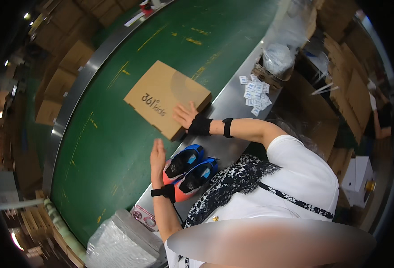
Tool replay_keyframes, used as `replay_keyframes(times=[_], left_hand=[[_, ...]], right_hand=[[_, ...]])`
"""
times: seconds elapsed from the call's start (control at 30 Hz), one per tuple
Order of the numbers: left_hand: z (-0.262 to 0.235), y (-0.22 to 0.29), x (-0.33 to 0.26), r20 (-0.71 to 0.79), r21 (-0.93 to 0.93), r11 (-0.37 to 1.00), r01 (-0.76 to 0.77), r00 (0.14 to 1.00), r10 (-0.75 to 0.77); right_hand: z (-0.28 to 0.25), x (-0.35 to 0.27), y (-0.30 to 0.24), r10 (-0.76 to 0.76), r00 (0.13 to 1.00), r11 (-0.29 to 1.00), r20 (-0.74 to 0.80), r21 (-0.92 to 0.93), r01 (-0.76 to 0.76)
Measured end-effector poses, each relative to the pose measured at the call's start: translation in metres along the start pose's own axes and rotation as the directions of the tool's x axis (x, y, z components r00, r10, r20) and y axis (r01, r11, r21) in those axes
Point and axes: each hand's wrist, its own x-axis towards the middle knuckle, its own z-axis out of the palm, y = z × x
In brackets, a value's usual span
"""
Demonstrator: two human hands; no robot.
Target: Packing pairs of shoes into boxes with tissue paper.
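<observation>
While the fingers of the right hand (186, 115) lie spread and flat on the near corner of a closed brown cardboard shoebox (167, 104), nothing is clamped; the palm simply presses on the lid. A black wrist wrap and a black band sit on that forearm. The left hand (157, 157) is held open with its fingers straight and together, edge-on, just beside a pair of small shoes (189, 171) in blue, black and coral, and it grips nothing. A black strap circles that wrist too.

The shoebox lies tilted across the green conveyor belt (116, 147), its near corner reaching the grey metal ledge (233, 100) where the shoes rest side by side. It looks light and stiff, with a smooth lid likely to slide on the belt, so a hold at two opposite edges seems safer than a press from above. The shoes look soft and light, easy to take by the heel.

Farther out, small white packets (256, 93) are scattered on the ledge, a plastic-wrapped bundle (121, 243) sits at lower left, and stacked cardboard cartons (67, 71) line the belt's far side.
</observation>
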Motion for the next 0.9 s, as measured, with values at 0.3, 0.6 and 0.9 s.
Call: replay_keyframes(times=[0.3,0.6,0.9], left_hand=[[-0.018,0.05,-0.004,-0.189,0.1,0.943,-0.317,0.925,0.331],[-0.012,0.06,-0.037,-0.321,0.412,0.828,-0.38,0.79,0.522],[-0.019,0.035,-0.031,-0.353,0.553,0.741,-0.38,0.699,0.622]], right_hand=[[-0.065,0.009,-0.015,0.236,0.942,0.796,-0.236,0.604,-0.048],[-0.081,0.024,-0.036,0.424,0.883,0.613,-0.201,0.782,-0.116],[-0.069,0.028,-0.085,0.22,0.972,0.903,-0.081,0.393,-0.172]])
